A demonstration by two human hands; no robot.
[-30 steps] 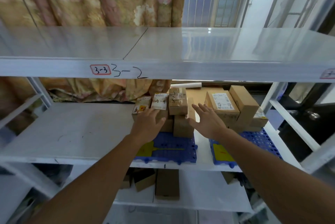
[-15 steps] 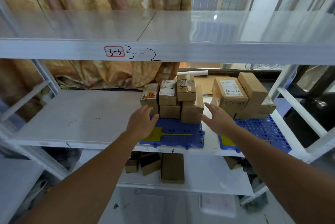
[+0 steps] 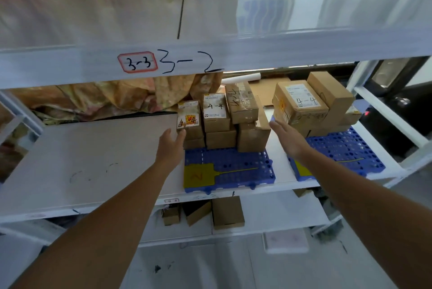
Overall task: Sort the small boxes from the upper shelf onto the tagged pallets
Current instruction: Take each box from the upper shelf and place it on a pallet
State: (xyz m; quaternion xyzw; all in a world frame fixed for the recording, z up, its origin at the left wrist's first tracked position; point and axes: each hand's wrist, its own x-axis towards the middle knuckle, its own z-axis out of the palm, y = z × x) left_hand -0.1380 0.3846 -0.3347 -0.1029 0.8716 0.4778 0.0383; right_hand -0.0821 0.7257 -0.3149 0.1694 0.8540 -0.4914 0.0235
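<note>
Reaching toward the stacked boxes, both hands are spread and hold nothing. The left hand (image 3: 171,146) has straight fingers, its tips at or just beside the near left corner of the "4-4" box (image 3: 189,116); whether it touches I cannot tell. The right hand (image 3: 287,136) is flat too, between the left stack (image 3: 224,122) and the big "4-4" box (image 3: 299,103), close under that box's near corner.

The left stack sits on the far half of the left pallet (image 3: 228,169), which carries a yellow tag (image 3: 197,176). The right pile rests on the right pallet (image 3: 346,150), whose own tag is mostly hidden by the right forearm.

Risks, as I judge them: the left stack is two layers of small boxes, unevenly set, so a sideways nudge from either hand could topple the top row onto the shelf (image 3: 93,148) or off its front. The big box leans on others, and lifting under one corner could slide the tilted box (image 3: 329,94) behind it.

Above, the upper shelf (image 3: 233,19) looks bare where it shows, and its front beam (image 3: 70,66), marked "3-3" and "3-2", hangs low over the stacks and limits lifting room. A curtain (image 3: 105,99) bunches far left; more boxes (image 3: 228,212) lie on the shelf below.
</note>
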